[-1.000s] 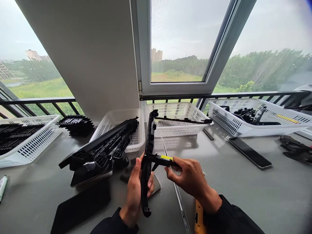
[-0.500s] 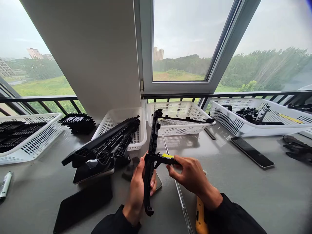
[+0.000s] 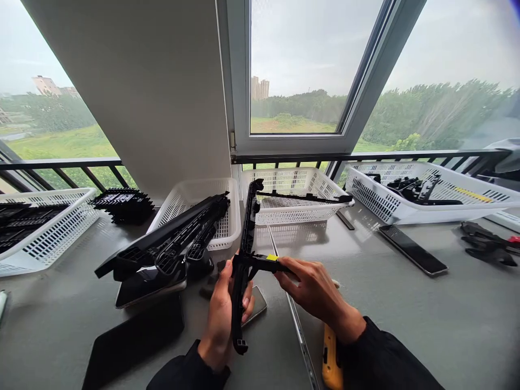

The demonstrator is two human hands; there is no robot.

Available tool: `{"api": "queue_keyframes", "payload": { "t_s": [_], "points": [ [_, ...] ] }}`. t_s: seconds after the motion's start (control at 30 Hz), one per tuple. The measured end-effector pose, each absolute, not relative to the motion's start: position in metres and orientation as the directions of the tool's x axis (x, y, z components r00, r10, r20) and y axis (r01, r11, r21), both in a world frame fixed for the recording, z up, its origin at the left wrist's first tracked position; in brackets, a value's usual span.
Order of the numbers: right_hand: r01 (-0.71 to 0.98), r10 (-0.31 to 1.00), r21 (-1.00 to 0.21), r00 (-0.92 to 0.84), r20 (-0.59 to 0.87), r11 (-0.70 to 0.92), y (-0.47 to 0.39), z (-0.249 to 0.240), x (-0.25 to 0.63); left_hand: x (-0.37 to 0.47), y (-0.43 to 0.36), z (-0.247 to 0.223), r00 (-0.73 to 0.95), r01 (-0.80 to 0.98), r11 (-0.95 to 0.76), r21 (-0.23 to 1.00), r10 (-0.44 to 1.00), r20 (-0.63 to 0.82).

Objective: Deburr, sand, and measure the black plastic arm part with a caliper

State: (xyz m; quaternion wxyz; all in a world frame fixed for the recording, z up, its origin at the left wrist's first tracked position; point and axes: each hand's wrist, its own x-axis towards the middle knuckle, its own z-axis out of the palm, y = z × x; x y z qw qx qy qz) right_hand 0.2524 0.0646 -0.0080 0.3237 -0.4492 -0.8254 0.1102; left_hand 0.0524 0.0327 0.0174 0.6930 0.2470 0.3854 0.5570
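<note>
A long black plastic part (image 3: 239,303) stands nearly upright at the centre, with my left hand (image 3: 221,314) wrapped round its lower half. From its middle a short black arm bearing a yellow patch (image 3: 272,258) points right. My right hand (image 3: 314,287) pinches the far end of that arm between thumb and fingers. Beneath my hands lie a long metal strip (image 3: 298,325) and a grey flat object (image 3: 257,306), partly hidden. A yellow-orange tool (image 3: 332,360) rests beside my right sleeve.
White baskets (image 3: 205,187) line the back of the grey table (image 3: 406,325), several holding black parts. Long black parts (image 3: 170,238) lean over one basket. A black phone-like slab (image 3: 412,250) lies right; a dark flat panel (image 3: 136,341) lies front left. Stacked black pieces (image 3: 122,205) stand behind.
The whole view has shifted slightly, so the hands and the black part appear a little further left. My right fingers have moved slightly closer to the yellow patch, covering more of the arm.
</note>
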Motion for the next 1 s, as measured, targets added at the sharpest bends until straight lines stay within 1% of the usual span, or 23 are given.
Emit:
{"api": "queue_keyframes", "payload": {
  "t_s": [0.2,0.33,0.4,0.43,0.5,0.6,0.67,0.77,0.87,1.0],
  "points": [
    [0.67,0.828,-0.497,-0.369,0.423,0.552,0.065,-0.008,0.253,0.053,0.032,0.008,0.054,-0.541,0.259,0.8,0.96,-0.274],
    [0.659,0.823,-0.505,-0.361,0.438,0.558,0.066,-0.008,0.251,0.052,0.032,-0.003,0.041,-0.533,0.245,0.81,0.964,-0.264],
    [0.634,0.82,-0.53,-0.35,0.453,0.563,0.066,-0.009,0.251,0.052,0.032,-0.006,0.043,-0.528,0.237,0.815,0.967,-0.253],
    [0.617,0.822,-0.554,-0.326,0.467,0.559,0.067,-0.01,0.252,0.051,0.031,-0.006,0.047,-0.521,0.234,0.821,0.968,-0.246],
    [0.59,0.836,-0.614,-0.222,0.501,0.524,0.069,-0.011,0.257,0.049,0.031,-0.004,0.069,-0.507,0.233,0.83,0.971,-0.231],
    [0.626,0.867,-0.663,-0.041,0.497,0.41,0.078,-0.015,0.27,0.046,0.03,0.003,0.094,-0.484,0.253,0.838,0.967,-0.237],
    [0.712,0.906,-0.63,-0.02,0.423,0.31,0.085,-0.021,0.28,0.045,0.028,0.007,0.095,-0.461,0.255,0.85,0.966,-0.239],
    [0.845,0.958,-0.505,-0.03,0.285,0.177,0.095,-0.033,0.289,0.045,0.027,0.009,0.078,-0.428,0.246,0.869,0.969,-0.236],
    [0.868,0.957,-0.464,-0.04,0.287,0.175,0.102,-0.042,0.289,0.049,0.029,0.001,0.054,-0.405,0.228,0.885,0.973,-0.226],
    [0.866,0.933,-0.453,-0.044,0.356,0.214,0.103,-0.039,0.285,0.055,0.032,-0.02,0.092,-0.383,0.206,0.9,0.978,-0.185]
  ]
}}
